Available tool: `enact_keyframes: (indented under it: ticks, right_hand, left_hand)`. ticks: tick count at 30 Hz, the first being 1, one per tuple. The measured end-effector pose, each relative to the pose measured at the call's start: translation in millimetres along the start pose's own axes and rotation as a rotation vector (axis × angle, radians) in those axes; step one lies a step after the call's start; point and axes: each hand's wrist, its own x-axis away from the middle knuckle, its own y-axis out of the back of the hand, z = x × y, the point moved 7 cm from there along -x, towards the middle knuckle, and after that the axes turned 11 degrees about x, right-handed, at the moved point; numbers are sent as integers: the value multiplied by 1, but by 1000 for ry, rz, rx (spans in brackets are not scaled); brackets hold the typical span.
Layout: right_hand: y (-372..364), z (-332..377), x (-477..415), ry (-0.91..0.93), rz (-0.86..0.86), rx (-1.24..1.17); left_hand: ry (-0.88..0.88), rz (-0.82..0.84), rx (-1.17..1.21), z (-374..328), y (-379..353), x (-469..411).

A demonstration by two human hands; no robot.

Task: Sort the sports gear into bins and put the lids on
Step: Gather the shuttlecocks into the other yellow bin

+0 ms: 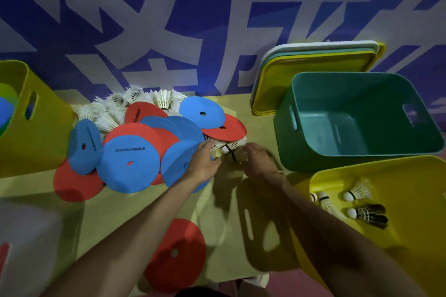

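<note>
A heap of flat blue and red discs lies mid-table, with white shuttlecocks behind it. Between my hands, at the heap's right edge, lie a few white shuttlecocks. My left hand reaches in from the left with its fingers curled at them. From the right, my right hand comes in with fingers bent down beside them. Whether either hand grips one is hidden. The yellow bin at the right holds several shuttlecocks, one of them black. The teal bin behind it looks empty.
Stacked lids, yellow in front, lean on the wall behind the teal bin. Another yellow bin stands at far left with blue gear inside. A lone red disc lies near the front edge. A pale bin sits bottom left.
</note>
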Motion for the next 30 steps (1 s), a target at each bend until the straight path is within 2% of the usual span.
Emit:
enact_keyframes:
  ticks: [6, 10, 14, 20, 25, 30]
  right_hand:
    - [-16, -2, -7, -64, -23, 195]
    - [-24, -4, -7, -112, -26, 254]
    - [-26, -9, 4, -143, -39, 316]
    - [-49, -20, 27, -207, 58, 107]
    - [-42, -28, 48, -369, 26, -288]
    - [-17, -18, 70, -269, -90, -376]
  left_hand:
    - [52, -40, -65, 7, -11, -28]
    - [27, -72, -103, 7, -17, -35]
    - [-20, -27, -236, 9, -22, -38]
    - [-197, 41, -448, 19, -31, -27]
    - [-218, 73, -587, 24, -37, -13]
    - [-227, 37, -605, 26, -36, 15]
